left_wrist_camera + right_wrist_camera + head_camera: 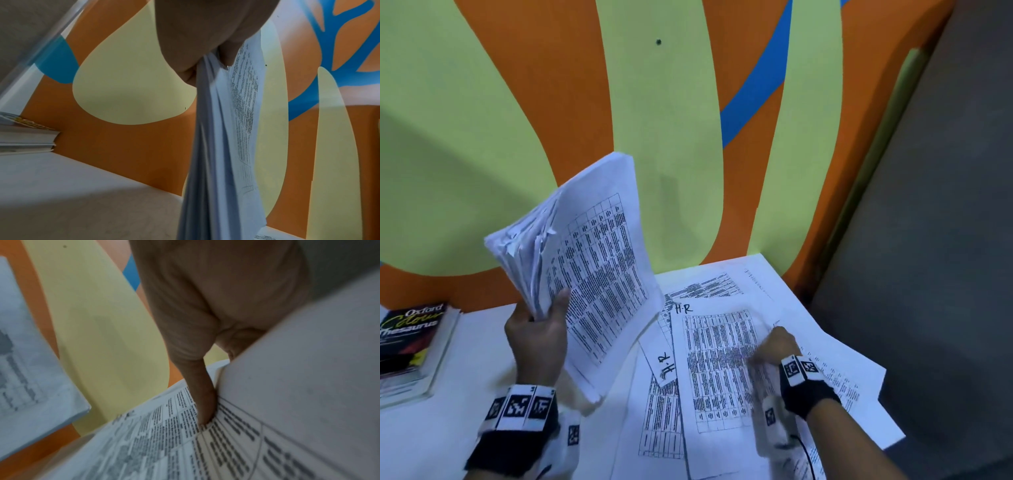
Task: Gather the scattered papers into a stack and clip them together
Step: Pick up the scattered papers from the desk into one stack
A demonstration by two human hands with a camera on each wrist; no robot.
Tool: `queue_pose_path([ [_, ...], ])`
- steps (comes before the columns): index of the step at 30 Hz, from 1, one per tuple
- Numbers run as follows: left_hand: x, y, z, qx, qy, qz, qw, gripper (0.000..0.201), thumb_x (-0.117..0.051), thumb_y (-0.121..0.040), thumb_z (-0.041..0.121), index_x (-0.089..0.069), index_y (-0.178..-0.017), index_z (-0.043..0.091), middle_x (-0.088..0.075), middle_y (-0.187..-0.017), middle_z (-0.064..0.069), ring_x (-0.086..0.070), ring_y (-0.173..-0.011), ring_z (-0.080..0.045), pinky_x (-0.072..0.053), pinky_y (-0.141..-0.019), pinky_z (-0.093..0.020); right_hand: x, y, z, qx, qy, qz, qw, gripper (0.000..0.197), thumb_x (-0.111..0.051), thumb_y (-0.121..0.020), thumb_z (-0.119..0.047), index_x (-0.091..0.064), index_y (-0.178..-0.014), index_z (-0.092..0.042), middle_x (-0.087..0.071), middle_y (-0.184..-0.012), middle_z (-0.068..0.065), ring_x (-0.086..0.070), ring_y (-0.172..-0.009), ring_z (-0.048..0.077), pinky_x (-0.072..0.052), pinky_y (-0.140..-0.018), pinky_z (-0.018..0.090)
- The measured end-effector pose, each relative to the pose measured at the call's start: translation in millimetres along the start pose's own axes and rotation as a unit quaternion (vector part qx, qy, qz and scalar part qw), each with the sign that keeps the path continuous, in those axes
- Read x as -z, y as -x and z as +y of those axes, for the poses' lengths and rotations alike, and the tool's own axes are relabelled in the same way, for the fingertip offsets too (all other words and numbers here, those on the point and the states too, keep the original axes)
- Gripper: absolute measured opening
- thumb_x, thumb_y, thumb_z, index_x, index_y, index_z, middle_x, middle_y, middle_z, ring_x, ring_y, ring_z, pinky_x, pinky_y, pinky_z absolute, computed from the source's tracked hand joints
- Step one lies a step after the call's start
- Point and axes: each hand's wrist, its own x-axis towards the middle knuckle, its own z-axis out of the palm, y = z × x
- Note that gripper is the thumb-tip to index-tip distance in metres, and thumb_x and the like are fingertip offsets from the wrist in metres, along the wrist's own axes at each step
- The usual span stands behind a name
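Gripping a thick bundle of white printed sheets (585, 260), the left hand (538, 330) was seen raised above the white tabletop (465, 377), thumb across the front page and fingers curled behind the lower edge. The bundle was held tilted, its top leaning away toward the orange, pale-green and blue painted wall (517, 102). Its front page carried a dense black table of small text, and the edges at its upper left corner were ragged and fanned, not squared. From the left wrist view the same bundle (222, 129) was shown edge-on, hanging from the pinch of the hand (205, 32).

Loose white sheets printed with the same kind of grid (715, 359) were spread flat on the tabletop to the right of the bundle, overlapping at different angles. Two of them were marked "H.R" by hand near a corner. The right hand (774, 346) was laid on the right side of the uppermost sheet; it was blurred, but in the right wrist view one finger (203, 402) was pressed down onto the printed page (164, 443) while the sheet's edge was curled up against the palm, apparently pinched.

A dark-covered thesaurus with white and yellow lettering (410, 339) was lying on the tabletop left of the bundle, against the wall.
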Motion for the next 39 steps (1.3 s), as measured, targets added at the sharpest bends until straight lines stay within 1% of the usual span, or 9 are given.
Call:
queue_pose_path([
  [6, 10, -5, 1, -0.011, 0.006, 0.007, 1.000, 0.037, -0.072, -0.083, 0.017, -0.064, -0.111, -0.005, -0.062, -0.103, -0.007, -0.061, -0.097, -0.023, -0.048, -0.087, -0.040, 4, -5, 14, -0.006, -0.249, 0.001, 0.968, 0.036, -0.085, -0.068, -0.017, -0.061, -0.083, 0.005, -0.065, -0.084, 0.018, -0.062, -0.073, 0.026, -0.048, -0.061, 0.027],
  [9, 14, -7, 3, -0.014, 0.013, 0.020, 1.000, 0.037, -0.072, -0.083, 0.016, -0.064, -0.111, -0.007, -0.062, -0.105, -0.008, -0.061, -0.098, -0.022, -0.047, -0.086, -0.037, 14, -11, 20, -0.047, -0.386, 0.024, 0.921, 0.044, -0.080, -0.076, -0.014, -0.049, -0.047, -0.007, -0.045, -0.044, 0.011, -0.043, -0.037, 0.017, -0.036, -0.047, 0.026],
  [13, 14, -9, 4, -0.020, 0.018, 0.032, 0.999, 0.039, -0.072, -0.083, 0.014, -0.063, -0.113, -0.009, -0.062, -0.115, -0.013, -0.061, -0.105, -0.024, -0.047, -0.090, -0.037, 9, -13, 8, -0.098, -0.548, 0.043, 0.830, 0.017, -0.075, -0.077, -0.005, -0.063, -0.085, 0.003, -0.064, -0.083, 0.018, -0.059, -0.066, 0.025, -0.055, -0.061, 0.034],
  [16, 12, -7, 2, -0.013, 0.022, 0.029, 0.999, 0.041, -0.072, -0.083, 0.015, -0.063, -0.115, -0.008, -0.063, -0.118, -0.020, -0.062, -0.107, -0.026, -0.048, -0.093, -0.040, -7, -9, -8, -0.116, -0.585, 0.042, 0.801, 0.044, -0.076, -0.074, -0.009, -0.060, -0.111, 0.008, -0.064, -0.107, 0.014, -0.061, -0.087, 0.025, -0.051, -0.087, 0.040],
  [25, 16, -3, 4, 0.002, 0.016, 0.030, 0.999, 0.035, -0.071, -0.084, 0.012, -0.064, -0.114, -0.004, -0.059, -0.112, -0.004, -0.058, -0.104, -0.018, -0.041, -0.089, -0.031, -23, -2, -65, -0.142, -0.582, -0.026, 0.800, 0.058, -0.066, -0.082, -0.017, -0.045, -0.132, 0.004, -0.050, -0.141, 0.015, -0.048, -0.126, 0.032, -0.040, -0.103, 0.048],
  [27, 19, -1, 4, 0.004, 0.011, 0.030, 0.999, 0.034, -0.070, -0.084, 0.011, -0.064, -0.114, -0.005, -0.058, -0.110, -0.004, -0.057, -0.102, -0.019, -0.041, -0.088, -0.031, -28, -5, -64, -0.123, -0.559, -0.033, 0.819, 0.052, -0.061, -0.087, -0.019, -0.048, -0.132, 0.004, -0.053, -0.138, 0.016, -0.051, -0.125, 0.033, -0.046, -0.094, 0.036],
  [32, 28, -5, 1, 0.008, 0.004, 0.038, 0.999, 0.035, -0.071, -0.083, 0.012, -0.064, -0.114, -0.004, -0.060, -0.108, -0.005, -0.059, -0.101, -0.021, -0.041, -0.089, -0.033, -33, -7, -64, -0.074, -0.498, -0.020, 0.864, 0.044, -0.059, -0.088, -0.021, -0.054, -0.129, -0.004, -0.059, -0.129, 0.017, -0.059, -0.081, 0.017, -0.049, -0.049, 0.018],
  [35, 31, -8, 1, 0.013, 0.003, 0.044, 0.999, 0.038, -0.071, -0.083, 0.013, -0.062, -0.116, -0.004, -0.062, -0.111, -0.010, -0.060, -0.104, -0.023, -0.043, -0.092, -0.036, -27, -12, -62, -0.079, -0.522, 0.031, 0.849, 0.034, -0.076, -0.073, -0.016, -0.059, -0.103, -0.012, -0.062, -0.095, 0.014, -0.054, -0.068, 0.022, -0.043, -0.056, 0.027],
  [39, 25, -11, 0, 0.013, 0.003, 0.040, 0.999, 0.040, -0.071, -0.084, 0.017, -0.062, -0.118, -0.001, -0.064, -0.116, -0.014, -0.061, -0.106, -0.024, -0.046, -0.094, -0.038, -14, -23, -16, -0.054, -0.494, 0.117, 0.860, 0.066, -0.088, -0.046, -0.030, -0.058, -0.100, -0.006, -0.065, -0.091, 0.010, -0.064, -0.077, 0.025, -0.053, -0.063, 0.031],
])
